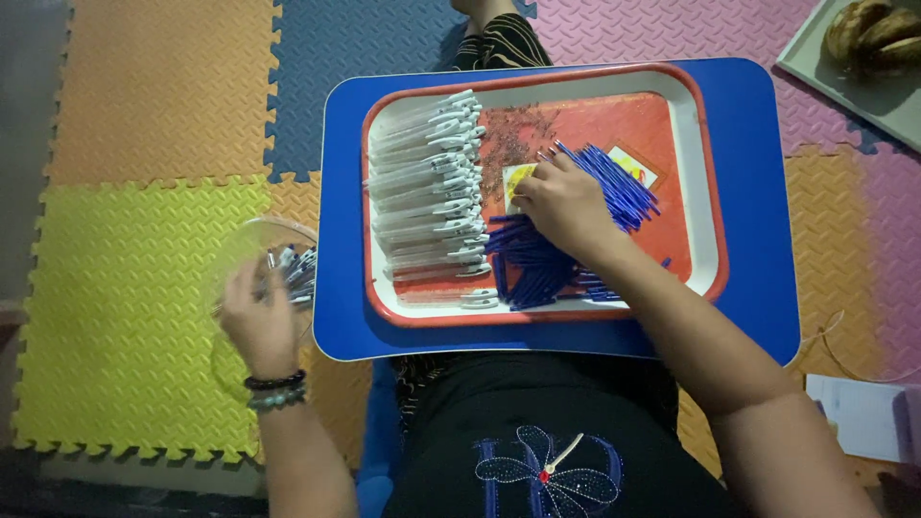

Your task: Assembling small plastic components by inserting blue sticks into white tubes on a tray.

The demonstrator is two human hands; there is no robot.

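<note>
A red tray with a white rim [705, 182] rests on a blue lap table [758, 192]. On its left lies a stack of clear pen barrels with white clips [427, 187]. A heap of blue pen refills [537, 264] fills the middle. My right hand [566, 206] lies palm down on the refills, fingers curled among them. My left hand [259, 321] reaches off the table's left side into a clear round container [245, 249] holding assembled pens [297, 273]; whether it grips one is hidden.
Small dark springs or bits [513, 139] are scattered on the tray's red floor near a yellow and white card [633, 165]. Coloured foam floor mats [144, 249] surround me. A grey tray with brown items [868, 48] sits at top right, and white paper [854, 412] lies at lower right.
</note>
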